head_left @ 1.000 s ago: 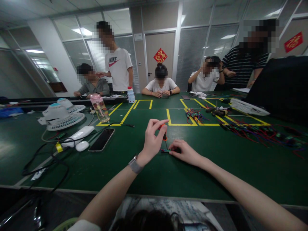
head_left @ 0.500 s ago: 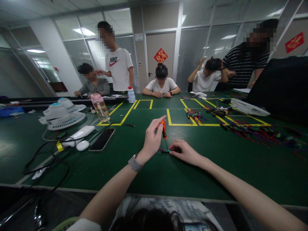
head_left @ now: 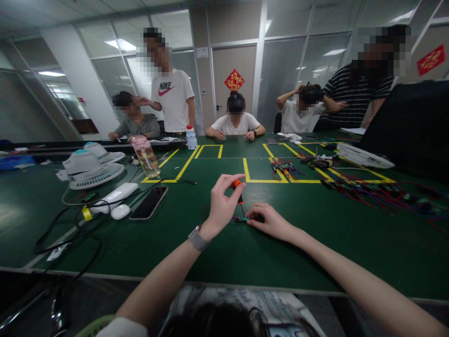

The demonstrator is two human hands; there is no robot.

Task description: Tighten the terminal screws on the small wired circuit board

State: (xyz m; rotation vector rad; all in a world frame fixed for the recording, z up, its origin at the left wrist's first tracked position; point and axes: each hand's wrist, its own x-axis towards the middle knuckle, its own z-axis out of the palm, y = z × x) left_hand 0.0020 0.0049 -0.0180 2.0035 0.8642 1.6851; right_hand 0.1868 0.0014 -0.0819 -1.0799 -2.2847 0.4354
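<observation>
My left hand [head_left: 226, 199] is closed around the top of an orange-and-black screwdriver [head_left: 240, 199], thumb and fingers on its handle. The screwdriver stands nearly upright, its thin shaft pointing down at a small green circuit board [head_left: 242, 218]. That board lies on the green table, with a few coloured wires at its left end. My right hand [head_left: 268, 220] rests on the table and pinches the board's right end. Whether the tip sits in a screw is too small to tell.
To the left are a phone [head_left: 149, 203], a white mouse-like case [head_left: 120, 212], black cables, a white fan [head_left: 94, 175] and a pink-lided bottle [head_left: 146, 157]. At right lie wired boards [head_left: 372, 189] and a white keyboard [head_left: 365, 156]. Several people are across the table.
The fingers of my left hand have curled from nearly straight to bent around the screwdriver's handle. My right hand and the circuit board have stayed in place.
</observation>
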